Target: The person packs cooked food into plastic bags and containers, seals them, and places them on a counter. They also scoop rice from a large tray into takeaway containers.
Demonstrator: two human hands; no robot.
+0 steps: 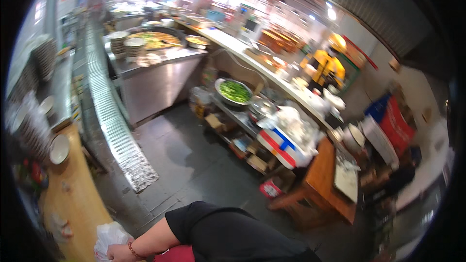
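Observation:
At the lower left, my right hand (118,253), with a beaded bracelet on its wrist, grips a white plastic bag (109,234). Both are over the near end of a wooden counter (78,193). The picture's bottom edge cuts off part of the hand and bag. My left hand is out of view. Further up the counter a white bowl (59,149) is tilted, beside stacked bowls (31,142) partly under clear plastic. A small crumpled wrapper (62,227) lies near the counter's left side.
A slotted metal strip (109,116) runs along the dark floor. A large pan of food (156,40) sits on a steel counter. To the right, a basin of chopped greens (235,91) stands on a shelf near a wooden table (320,174). A person in yellow (326,63) stands beyond the ledge.

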